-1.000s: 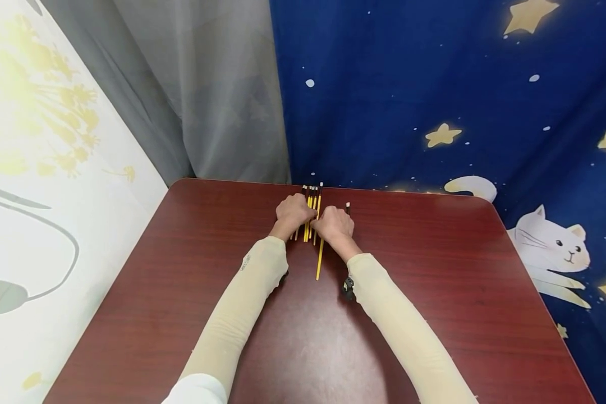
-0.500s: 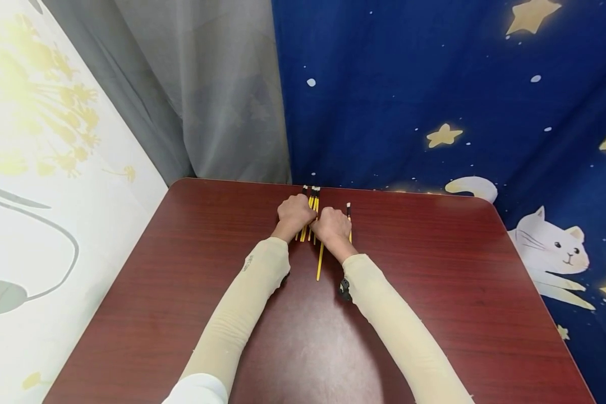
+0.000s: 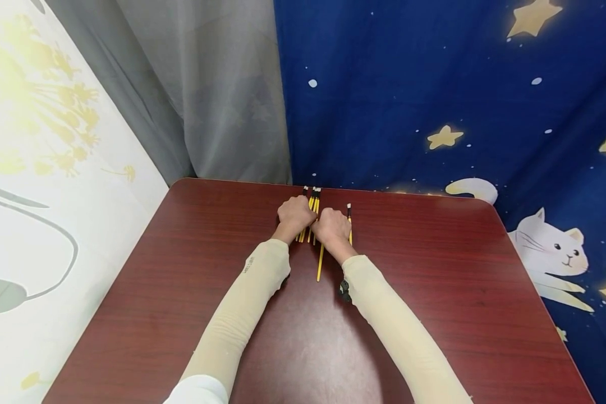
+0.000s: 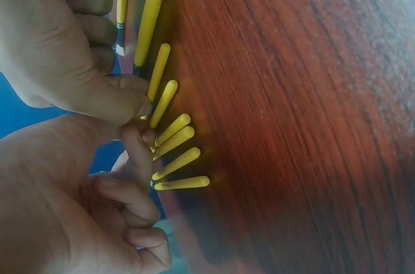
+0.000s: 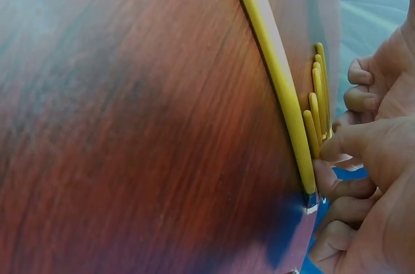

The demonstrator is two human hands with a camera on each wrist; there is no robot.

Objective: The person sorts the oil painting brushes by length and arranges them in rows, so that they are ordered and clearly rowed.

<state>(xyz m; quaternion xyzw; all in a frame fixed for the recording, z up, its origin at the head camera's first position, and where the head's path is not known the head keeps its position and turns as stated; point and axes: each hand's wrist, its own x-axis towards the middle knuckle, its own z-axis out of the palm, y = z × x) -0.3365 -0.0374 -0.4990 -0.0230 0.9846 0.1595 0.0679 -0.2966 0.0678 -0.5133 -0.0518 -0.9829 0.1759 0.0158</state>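
Observation:
Several thin paintbrushes (image 3: 311, 203) with yellow handles, black necks and white tips lie side by side near the table's far edge. My left hand (image 3: 295, 212) lies over them, its curled fingers and thumb holding the group; its grip is partly hidden. Close against it, my right hand (image 3: 331, 225) pinches at the group's right side with thumb and forefinger. Under the right hand runs a larger paintbrush (image 5: 275, 67), its handle pointing toward me. One more paintbrush (image 3: 349, 216) lies apart, just right of that hand. In the left wrist view the handle ends (image 4: 174, 131) fan out below the fingertips.
The dark red wooden table (image 3: 207, 224) ends just beyond the brush tips. Behind it hang a grey curtain (image 3: 232, 112) and a blue star-patterned curtain (image 3: 373, 112). A white patterned wall (image 3: 81, 196) stands on the left.
The brush tips have drawn closer together, with the rightmost tip moving left into the group. My right hand has shifted slightly left, uncovering more of the separate paintbrush. Over the last half second little moves.

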